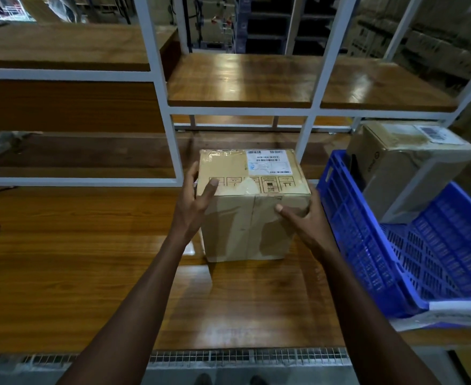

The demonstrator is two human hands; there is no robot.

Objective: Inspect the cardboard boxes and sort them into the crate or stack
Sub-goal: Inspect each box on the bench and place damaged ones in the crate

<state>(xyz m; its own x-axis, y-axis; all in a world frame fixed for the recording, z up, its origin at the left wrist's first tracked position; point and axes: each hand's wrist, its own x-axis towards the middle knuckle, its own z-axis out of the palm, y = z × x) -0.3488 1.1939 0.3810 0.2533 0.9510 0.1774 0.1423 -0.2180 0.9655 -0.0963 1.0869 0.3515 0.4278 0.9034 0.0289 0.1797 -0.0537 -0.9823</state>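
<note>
A tan cardboard box [252, 207] stands upright on the wooden tabletop [76, 259], just left of a blue crate [367, 254]. Its top is sealed with clear, shiny tape and carries a white shipping label [269, 162] with barcodes at the far right corner. A row of black handling symbols runs along the near edge of the top. A taped seam goes down the middle of the front face, and the cardboard there looks slightly scuffed and creased.

The left hand [195, 201] is spread against the box's left side, thumb lying over the top front edge. The right hand [303, 218] presses the right side, thumb flat on the front face. Both hands are open wide and clasp the box between them.

The crate, with slotted walls and floor, sits at the tabletop's right end. A second box [412, 168], larger, taped and barcode-labelled on top, stands in its far part; the near part of the crate floor shows bare.
</note>
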